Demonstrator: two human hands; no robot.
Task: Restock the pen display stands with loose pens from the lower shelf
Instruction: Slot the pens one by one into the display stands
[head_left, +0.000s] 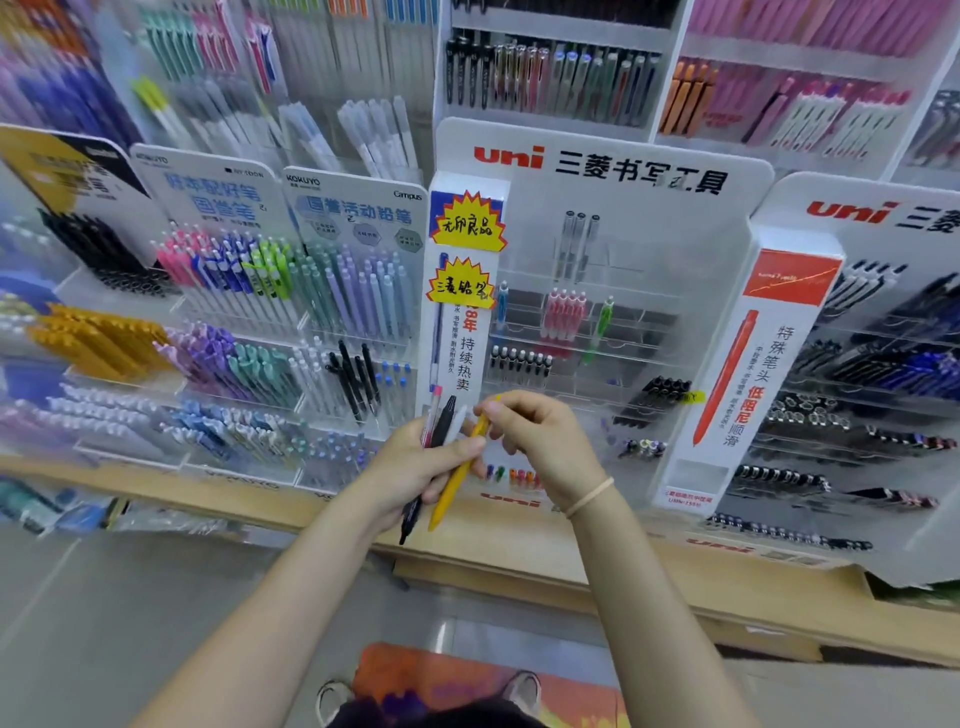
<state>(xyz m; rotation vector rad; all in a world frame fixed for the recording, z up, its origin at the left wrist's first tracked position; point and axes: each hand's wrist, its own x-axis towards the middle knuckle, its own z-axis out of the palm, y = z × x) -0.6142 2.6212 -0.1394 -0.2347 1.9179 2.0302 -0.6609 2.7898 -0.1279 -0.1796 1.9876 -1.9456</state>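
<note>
Left hand (415, 467) fingers clamp a pen bundle (441, 431); right hand (535, 436) fingers pinch the yellow pen (457, 483) near its top. Pens likely light, rigid, slippery (grip mid-barrel).

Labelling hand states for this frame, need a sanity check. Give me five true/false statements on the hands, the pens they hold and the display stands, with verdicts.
1. The left hand holds several pens at once. True: a black pen, a pink-topped pen and a whitish one sit in its grip.
2. The right hand hangs idle at the person's side. False: its fingers pinch the top of the yellow pen.
3. The yellow pen stands in a slot of the uni stand. False: it is in the hands, in front of the stand.
4. A pale band is on the right wrist. True.
5. Every tier of the middle uni stand is full. False: several clear slots look empty.
</note>
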